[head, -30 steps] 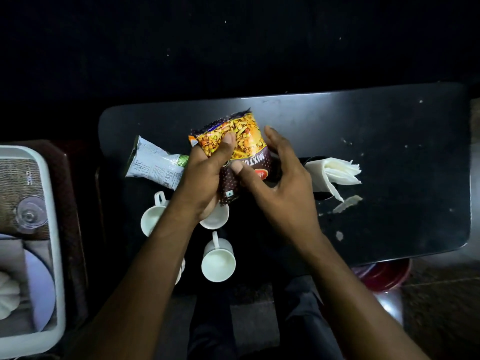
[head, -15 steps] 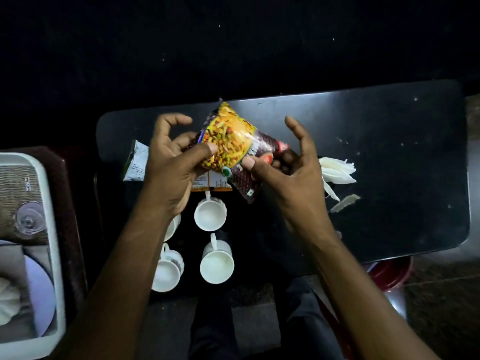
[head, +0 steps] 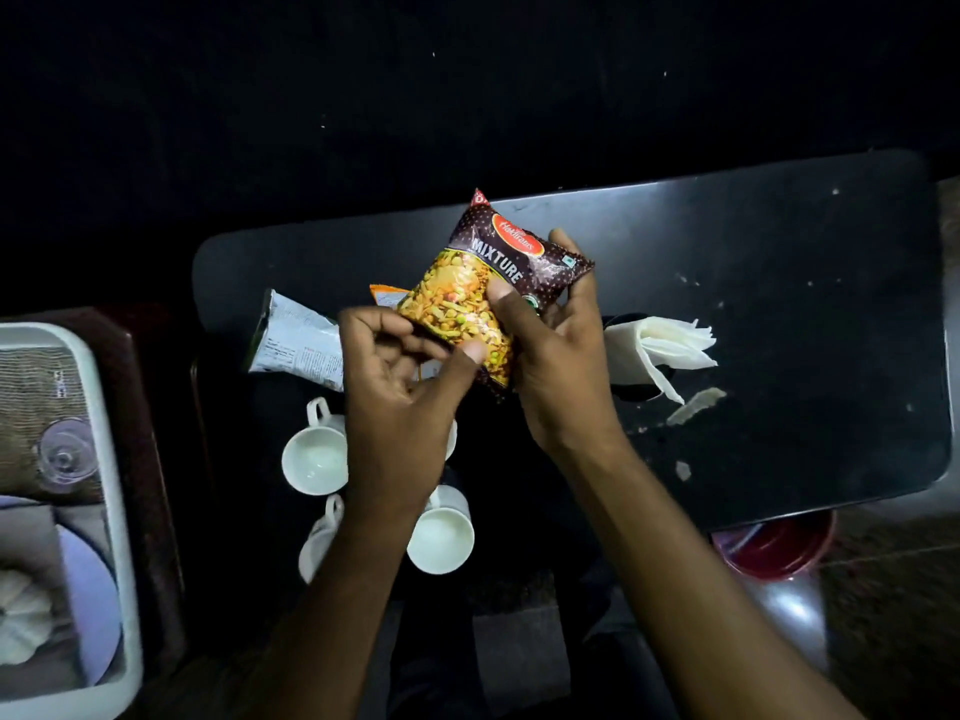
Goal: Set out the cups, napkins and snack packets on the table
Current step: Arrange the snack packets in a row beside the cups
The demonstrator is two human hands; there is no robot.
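A brown and yellow snack packet (head: pixel 498 272) labelled MIXTURE is held above the black table (head: pixel 779 283). My right hand (head: pixel 561 356) grips its right side, thumb on the front. My left hand (head: pixel 400 397) pinches its lower left edge. Behind it a white and green packet (head: pixel 296 345) lies flat, and the orange corner of another packet (head: pixel 387 293) shows. White cups stand near the table's front left: one (head: pixel 314 459) at the left, one (head: pixel 441 537) lower, one (head: pixel 322 543) partly under my left arm. Folded white napkins (head: pixel 665 350) lie to the right.
A white tray (head: pixel 111 511) at the left holds a clear glass (head: pixel 65 454), a plate (head: pixel 85 605) and woven mats. A red round object (head: pixel 779 548) sits below the table's front right edge. Paper scraps (head: pixel 696 405) lie near the napkins.
The packet has been turned over between my hands, so its printed front now faces up with the brown top pointing away. My right hand has closed around its side.
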